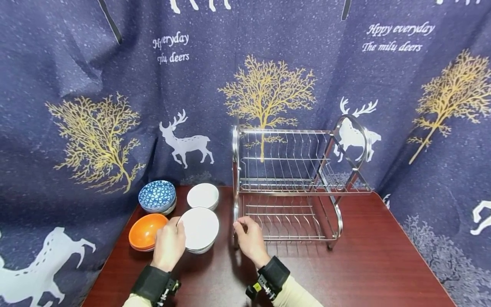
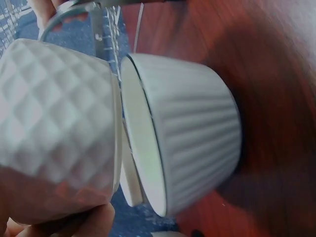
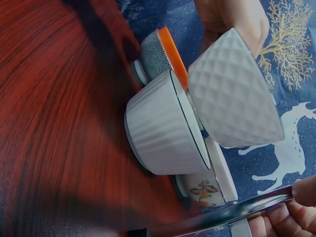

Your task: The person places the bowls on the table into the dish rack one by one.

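We've got the left hand (image 1: 168, 246) with fingers clamped on a white diamond-textured bowl (image 3: 232, 96), lifted near the desk's (image 1: 364, 264) left edge. Right hand (image 1: 250, 238) fingers grip the dish rack (image 1: 291, 187) frame. Risk: the bowl clips the ribbed bowl (image 3: 163, 131) just beside it and chips.
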A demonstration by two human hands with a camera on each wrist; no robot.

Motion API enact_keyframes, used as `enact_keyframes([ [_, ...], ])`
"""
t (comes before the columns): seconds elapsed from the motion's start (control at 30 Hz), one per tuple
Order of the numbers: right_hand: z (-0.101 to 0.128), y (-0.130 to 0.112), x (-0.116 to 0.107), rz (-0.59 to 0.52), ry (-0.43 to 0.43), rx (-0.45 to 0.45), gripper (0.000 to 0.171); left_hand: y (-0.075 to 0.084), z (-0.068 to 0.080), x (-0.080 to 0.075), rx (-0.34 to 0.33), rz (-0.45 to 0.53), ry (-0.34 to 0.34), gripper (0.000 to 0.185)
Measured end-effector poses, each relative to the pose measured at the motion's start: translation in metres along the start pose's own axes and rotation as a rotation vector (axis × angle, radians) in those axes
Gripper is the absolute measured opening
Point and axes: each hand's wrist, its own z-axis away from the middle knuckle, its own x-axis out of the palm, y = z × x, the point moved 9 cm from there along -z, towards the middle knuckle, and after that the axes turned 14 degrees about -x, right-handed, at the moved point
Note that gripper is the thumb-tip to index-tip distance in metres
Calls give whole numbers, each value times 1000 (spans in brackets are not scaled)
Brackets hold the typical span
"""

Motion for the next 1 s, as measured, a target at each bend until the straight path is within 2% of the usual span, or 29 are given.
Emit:
enact_keyframes([
  [0.2,1,2,3,-87,-22,22,15,16,11,-1,42,14,-12,19],
  [0.43,7,5,3,-169,-28,109,31,32,22,-2,91,32,-18,18],
  [0.7,11,-6,-4,-179,-55,104,40,44,30,-2,134,52,-19,20],
  [0.9,11,-26,-15,-145,-60,6,27,49,35,0,114,78,-55,20],
  [1.0,10,-40,-22,-127,-62,-6,17,52,37,0,103,95,-66,19],
])
